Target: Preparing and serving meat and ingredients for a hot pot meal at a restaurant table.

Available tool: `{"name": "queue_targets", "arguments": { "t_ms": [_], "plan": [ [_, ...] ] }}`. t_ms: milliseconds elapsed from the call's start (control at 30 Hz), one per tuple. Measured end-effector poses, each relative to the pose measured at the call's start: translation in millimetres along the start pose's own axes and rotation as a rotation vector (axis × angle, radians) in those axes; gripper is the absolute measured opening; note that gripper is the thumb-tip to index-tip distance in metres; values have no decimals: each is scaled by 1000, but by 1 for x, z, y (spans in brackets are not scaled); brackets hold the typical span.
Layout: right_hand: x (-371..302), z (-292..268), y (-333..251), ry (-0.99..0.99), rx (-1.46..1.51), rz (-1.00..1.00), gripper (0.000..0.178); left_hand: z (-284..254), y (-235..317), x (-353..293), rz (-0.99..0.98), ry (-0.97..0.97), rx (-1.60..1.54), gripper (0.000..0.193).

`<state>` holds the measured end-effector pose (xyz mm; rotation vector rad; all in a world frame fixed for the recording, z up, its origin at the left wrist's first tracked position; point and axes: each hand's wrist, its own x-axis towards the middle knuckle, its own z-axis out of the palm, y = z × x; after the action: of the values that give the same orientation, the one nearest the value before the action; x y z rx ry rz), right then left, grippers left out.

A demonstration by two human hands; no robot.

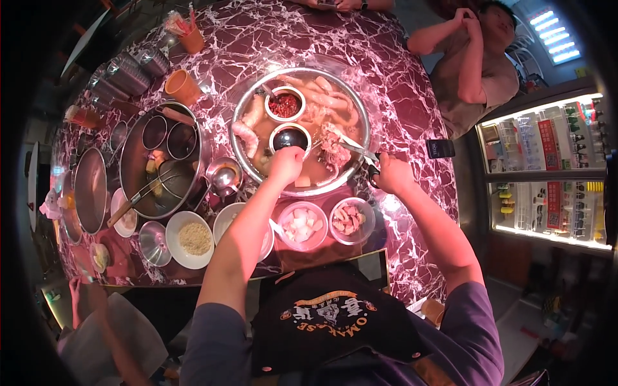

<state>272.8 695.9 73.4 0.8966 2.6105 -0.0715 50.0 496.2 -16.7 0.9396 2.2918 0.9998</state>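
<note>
Both arms reaching over the near edge of the dark, white-veined worktop [399, 71]; on it, set back from the near edge and closer to the right edge than the left, a wide round metal pan [309, 191]; probably heavy with broth and quick to slop, so best taken two-handed by opposite sides of the rim and kept level; standing in it near the middle, a bowl of dark sauce [290, 137], likely slick and easy to tip, best steadied by the outer wall; at its near side, the left hand [288, 166], fingers curled; cannot tell whether that grip pinches the bowl's rim or anything else; towards the pan's right rim, a ragged clump of meat [335, 149]; seemingly soft, wet, slippery and apt to tear, so better held by its thick middle than by loose shreds; reaching into it, metal scissors [367, 153], stiff and fairly light by the look, safest held by the handles; around these, beside the right rim, the right hand [391, 172], grip closed.
</note>
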Motion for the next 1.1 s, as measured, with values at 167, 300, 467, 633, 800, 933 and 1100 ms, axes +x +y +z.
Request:
{"name": "queue_targets", "arguments": {
  "t_ms": [167,300,467,633,800,933,1100],
  "plan": [
    [-2,-3,1,-4,38,-41,50,28,-2,5,56,75,-178,17],
    [-6,-17,-4,-93,37,37,57,40,3,4,7,132,-214,18],
    [-8,-21,-13,-171,12,116,71,49,7,-5,1,128,-283,17],
    [19,-9,-36,-108,9,92,70,53,12,-6,37,137,-315,16],
    [30,-5,-31,-150,-33,44,57,53,11,-5,12,170,-365,16],
    [36,-1,-14,-156,-65,6,48,52,12,-5,-35,176,-371,17],
    [32,-6,14,-117,-74,-18,36,46,12,4,-12,221,-383,19]
  ]
}}
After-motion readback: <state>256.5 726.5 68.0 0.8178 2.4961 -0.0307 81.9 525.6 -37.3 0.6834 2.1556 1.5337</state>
